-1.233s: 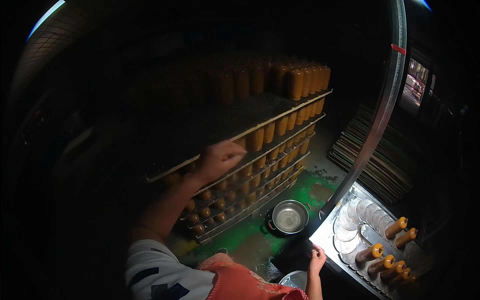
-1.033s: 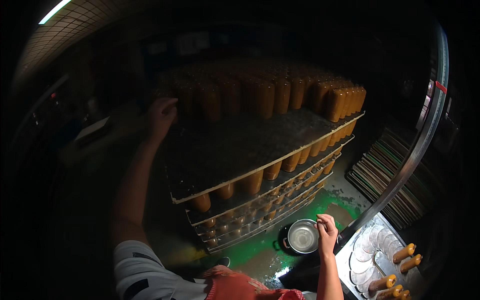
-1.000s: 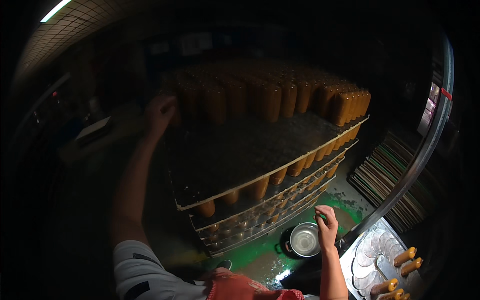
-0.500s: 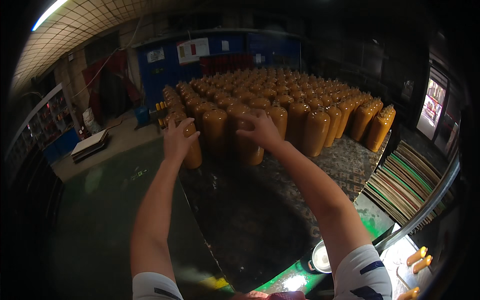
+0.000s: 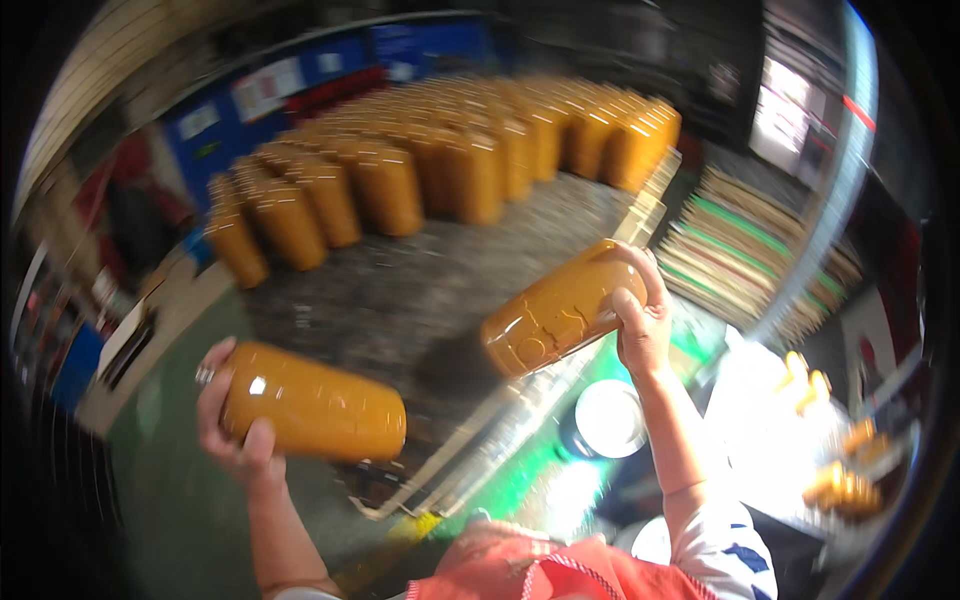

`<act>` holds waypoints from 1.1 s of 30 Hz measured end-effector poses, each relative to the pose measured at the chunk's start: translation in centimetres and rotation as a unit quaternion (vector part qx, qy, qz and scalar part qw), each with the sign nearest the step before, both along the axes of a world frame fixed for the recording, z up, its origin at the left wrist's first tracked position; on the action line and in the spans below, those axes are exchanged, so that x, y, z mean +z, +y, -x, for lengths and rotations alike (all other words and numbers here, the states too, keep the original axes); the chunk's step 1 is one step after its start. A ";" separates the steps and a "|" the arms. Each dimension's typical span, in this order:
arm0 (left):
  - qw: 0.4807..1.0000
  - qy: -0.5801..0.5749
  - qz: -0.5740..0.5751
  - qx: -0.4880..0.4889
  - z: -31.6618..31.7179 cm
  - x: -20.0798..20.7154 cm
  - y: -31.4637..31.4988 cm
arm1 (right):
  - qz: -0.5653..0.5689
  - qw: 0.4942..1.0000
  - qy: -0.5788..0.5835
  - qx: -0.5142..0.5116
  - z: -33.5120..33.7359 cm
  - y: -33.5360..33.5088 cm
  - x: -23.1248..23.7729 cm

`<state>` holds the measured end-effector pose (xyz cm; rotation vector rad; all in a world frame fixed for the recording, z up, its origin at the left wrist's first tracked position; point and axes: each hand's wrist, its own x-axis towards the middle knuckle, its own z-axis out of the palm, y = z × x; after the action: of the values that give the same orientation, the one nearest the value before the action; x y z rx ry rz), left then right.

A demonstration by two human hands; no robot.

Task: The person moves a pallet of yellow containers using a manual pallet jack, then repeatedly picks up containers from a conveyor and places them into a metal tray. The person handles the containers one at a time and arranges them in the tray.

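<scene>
My left hand [image 5: 232, 425] is wrapped around the shoulder end of a glossy amber-orange bottle [image 5: 320, 405], held nearly sideways with its base pointing right. A second amber-orange bottle [image 5: 555, 312] is in my right hand [image 5: 645, 315], tilted so its base points down to the left; raised outlines show on its side. Both bottles are off the dark platform [image 5: 420, 275]. My fingers partly hide their neck ends. Beyond them, many similar bottles [image 5: 385, 190] stand upright in packed rows on the platform, blurred by motion.
A stack of thin boards [image 5: 740, 245] lies at the right beside a metal pole [image 5: 835, 190]. Near me is a round white-topped bucket [image 5: 610, 418] on the green floor [image 5: 520, 490]. More amber pieces [image 5: 845, 485] lie in bright light at the lower right.
Both hands have drawn back from the front row, each now holding a bottle off the platform. My view has turned right and downward, bringing the platform's edge and the bucket closer to the middle.
</scene>
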<state>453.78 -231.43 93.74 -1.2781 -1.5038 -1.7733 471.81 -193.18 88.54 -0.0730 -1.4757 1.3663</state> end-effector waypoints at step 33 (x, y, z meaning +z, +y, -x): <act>-0.042 -0.599 0.700 -0.386 -62.7 -49.5 43.1 | 0.518 0.833 0.039 -0.190 -66.7 -14.7 -45.2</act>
<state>516.45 -188.38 44.24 -0.0546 0.8136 -0.0793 538.51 -207.92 43.32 -0.9373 -0.4529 1.6443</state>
